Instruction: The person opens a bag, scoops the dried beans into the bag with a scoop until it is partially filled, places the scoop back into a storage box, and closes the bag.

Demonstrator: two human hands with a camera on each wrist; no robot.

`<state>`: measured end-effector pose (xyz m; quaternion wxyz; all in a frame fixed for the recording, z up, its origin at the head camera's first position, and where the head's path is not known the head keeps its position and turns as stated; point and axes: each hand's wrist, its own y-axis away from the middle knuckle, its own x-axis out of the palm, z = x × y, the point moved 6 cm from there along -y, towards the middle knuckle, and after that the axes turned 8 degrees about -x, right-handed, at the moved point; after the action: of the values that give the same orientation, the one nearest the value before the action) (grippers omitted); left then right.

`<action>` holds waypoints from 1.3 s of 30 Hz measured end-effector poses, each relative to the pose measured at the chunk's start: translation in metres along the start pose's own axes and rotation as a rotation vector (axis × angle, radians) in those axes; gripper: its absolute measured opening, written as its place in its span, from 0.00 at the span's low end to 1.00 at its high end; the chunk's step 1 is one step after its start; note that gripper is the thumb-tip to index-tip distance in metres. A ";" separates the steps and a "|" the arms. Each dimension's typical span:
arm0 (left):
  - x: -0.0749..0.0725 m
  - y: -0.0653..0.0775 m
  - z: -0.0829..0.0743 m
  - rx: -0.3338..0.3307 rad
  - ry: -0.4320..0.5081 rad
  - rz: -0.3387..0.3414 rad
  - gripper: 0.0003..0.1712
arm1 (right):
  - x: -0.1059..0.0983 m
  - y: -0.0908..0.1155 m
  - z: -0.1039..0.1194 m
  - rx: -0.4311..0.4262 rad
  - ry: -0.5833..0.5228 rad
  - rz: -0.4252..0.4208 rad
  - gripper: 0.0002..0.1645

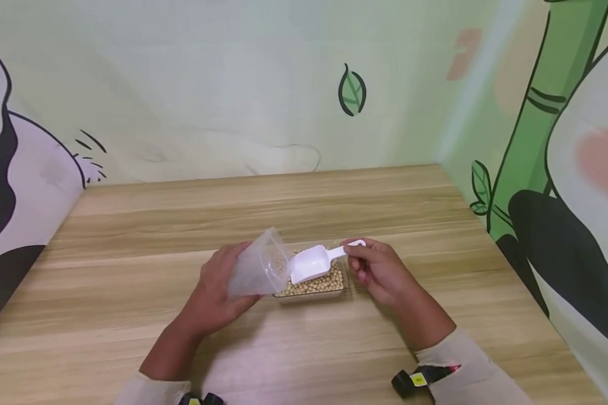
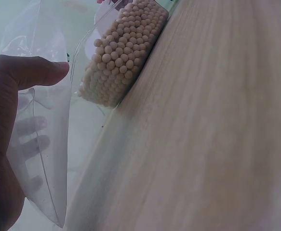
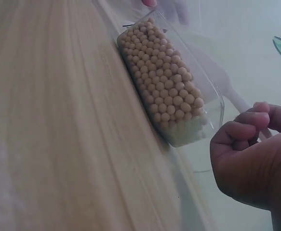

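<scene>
My left hand [image 1: 215, 295] holds a clear plastic bag [image 1: 255, 270], its open mouth tilted right. In the left wrist view the thumb lies across the bag [image 2: 48, 120], and fingers show through from behind. No contents can be made out in it. A white scoop [image 1: 311, 263] is pinched by its handle in my right hand [image 1: 382, 270]. The scoop's bowl looks bare and its tip is at the bag's mouth. Beneath both stands a clear rectangular container [image 3: 176, 139] full of round beige beans [image 3: 164, 77], probably soybeans or chickpeas.
The container stands on a wood-grain table [image 1: 309, 349]. Behind the table rises a pale green wall [image 1: 223, 101] with painted leaves and bamboo; painted black-and-white figures flank it on both sides. Each sleeve bears a black wrist device [image 1: 418, 379].
</scene>
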<state>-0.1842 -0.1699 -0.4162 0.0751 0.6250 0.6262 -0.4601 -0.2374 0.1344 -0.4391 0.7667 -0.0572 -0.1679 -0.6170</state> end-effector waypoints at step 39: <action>0.003 0.001 0.005 -0.101 -0.045 0.091 0.55 | 0.030 0.041 0.051 -0.972 0.951 -0.059 0.01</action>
<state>-0.1859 -0.1709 -0.4218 0.1414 0.6379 0.6175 -0.4379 -0.2014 0.1313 -0.3767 0.6271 -0.1131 0.4825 -0.6009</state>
